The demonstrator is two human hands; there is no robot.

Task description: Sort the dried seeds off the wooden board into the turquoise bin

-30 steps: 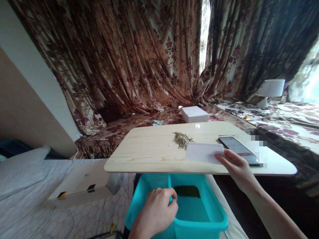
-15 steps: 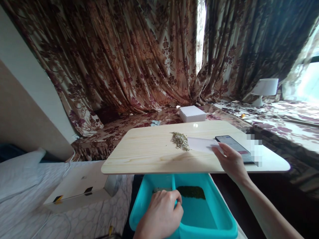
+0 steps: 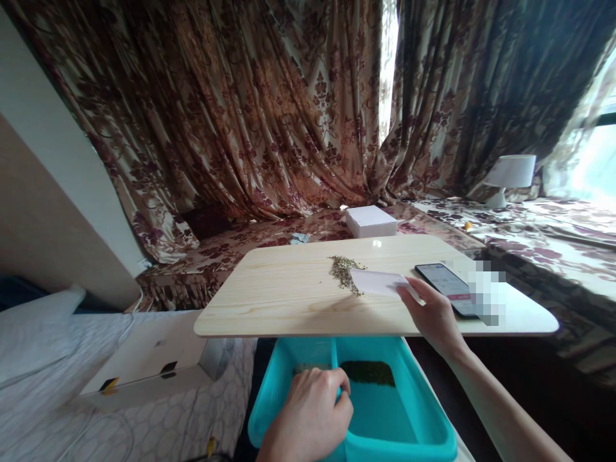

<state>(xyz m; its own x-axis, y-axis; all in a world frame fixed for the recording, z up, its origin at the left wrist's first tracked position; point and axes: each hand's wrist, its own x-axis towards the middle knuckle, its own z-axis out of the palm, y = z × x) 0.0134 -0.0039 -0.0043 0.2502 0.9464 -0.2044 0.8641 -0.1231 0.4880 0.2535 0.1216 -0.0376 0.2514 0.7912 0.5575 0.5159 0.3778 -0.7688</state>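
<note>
Between the thumb and fingers of my right hand [image 3: 433,321] is a thin white plastic card [image 3: 378,282], tilted low over the wooden tabletop [image 3: 269,295]. Its far end reaches into a loose pile of small greenish-brown seeds or beans [image 3: 342,273]. Below the near edge stands a turquoise two-compartment bin [image 3: 389,417]. My left hand [image 3: 315,407] is closed over the bin's middle divider [image 3: 335,353], its fingertips partly hidden. A layer of dark green grains [image 3: 369,373] lies in the right compartment; the left one is mostly covered by my hand.
A phone [image 3: 447,289] rests on the tabletop beside my right hand. Behind the table sits a white box [image 3: 370,221], with a lamp [image 3: 513,173] at far right. On the bed at left lies a larger white box [image 3: 149,353].
My right hand has moved left with the card, whose end now pushes further into the pile. Some grains have spread at the pile's upper right. My left hand stays in place.
</note>
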